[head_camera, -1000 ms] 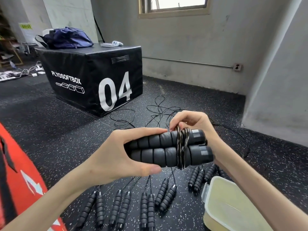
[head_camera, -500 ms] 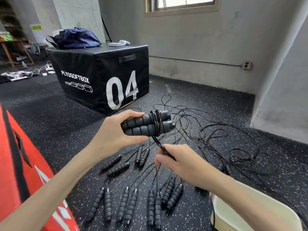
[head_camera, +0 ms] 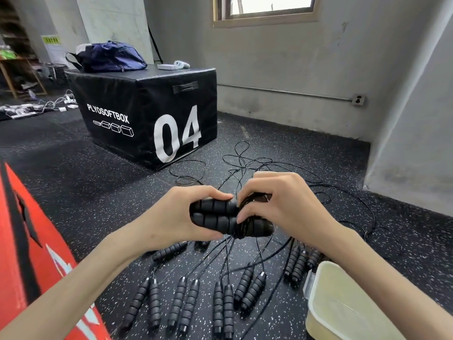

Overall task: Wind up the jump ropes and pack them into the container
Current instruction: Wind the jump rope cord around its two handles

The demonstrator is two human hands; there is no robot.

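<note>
Now both hands, left hand (head_camera: pixel 176 217) and right hand (head_camera: pixel 282 207), grip two paired handles (head_camera: pixel 215 214) (cord wound round them), fingers clenched

This was a gym or training room — black speckled rubber flooring (head_camera: pixel 73 173), bare grey concrete walls (head_camera: pixel 282 69), and a black padded plyometric box marked "PLYOSOFTBOX 04" (head_camera: pixel 147 123) at far left, with black foam-handled jump ropes (head_camera: pixel 220 298) lying near.
</note>
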